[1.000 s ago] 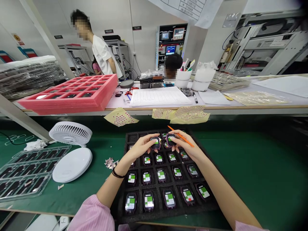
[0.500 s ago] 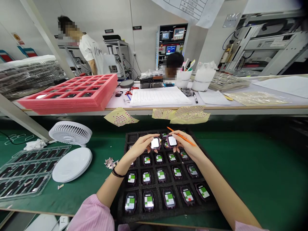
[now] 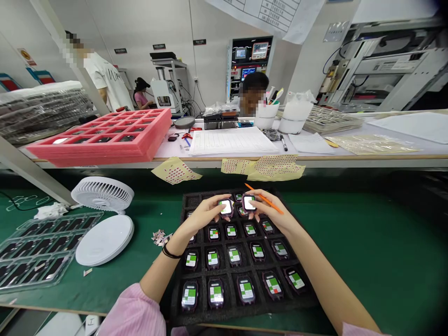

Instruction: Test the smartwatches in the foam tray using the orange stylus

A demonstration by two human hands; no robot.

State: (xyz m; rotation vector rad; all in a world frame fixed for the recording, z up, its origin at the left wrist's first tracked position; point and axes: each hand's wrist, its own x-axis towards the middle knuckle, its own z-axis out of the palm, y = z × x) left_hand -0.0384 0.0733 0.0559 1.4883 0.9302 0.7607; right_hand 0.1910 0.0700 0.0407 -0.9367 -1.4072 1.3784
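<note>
My left hand and my right hand each pinch a smartwatch body with a lit white face, the left one and the right one, just above a black foam tray. Several more watches with green-and-white labels, such as one, sit in the tray's cells. An orange pencil lies between my right fingers alongside the watch. A black band circles my left wrist.
A white fan and a clear plastic tray lie left on the green mat. A pink foam tray sits on the white bench behind, with yellow dotted sheets at its edge. Co-workers are at the back.
The faces of both held watches went from green-labelled to bright white. The hands stayed nearly still. A standing person at the back moved left.
</note>
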